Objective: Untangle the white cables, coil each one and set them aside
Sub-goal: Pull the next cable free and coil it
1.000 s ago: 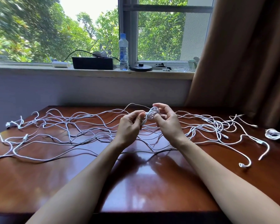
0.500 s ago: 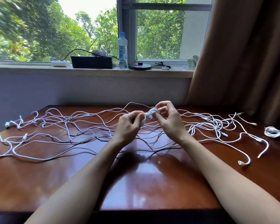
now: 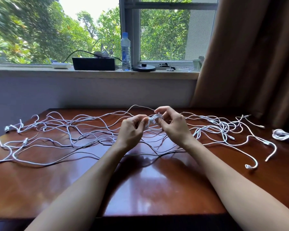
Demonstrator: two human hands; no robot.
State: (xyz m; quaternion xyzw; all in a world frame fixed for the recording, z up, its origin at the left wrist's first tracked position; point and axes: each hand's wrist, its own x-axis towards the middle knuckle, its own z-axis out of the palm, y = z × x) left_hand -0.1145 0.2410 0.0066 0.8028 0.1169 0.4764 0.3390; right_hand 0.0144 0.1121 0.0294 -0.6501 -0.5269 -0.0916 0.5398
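Head view: above a glossy reddish-brown wooden desk (image 3: 140, 189), the left hand (image 3: 132, 130) and right hand (image 3: 173, 126) each close their grip on a small round coil (image 3: 154, 117) of thin white cable. Loose cables (image 3: 73, 129) sprawl in wavy loops across the desk.

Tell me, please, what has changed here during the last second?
Almost nothing. The left hand and right hand still hold the coil between them in the same place; only their grip shifted slightly. The loose cables, the bundle at the right and the table stay as before.
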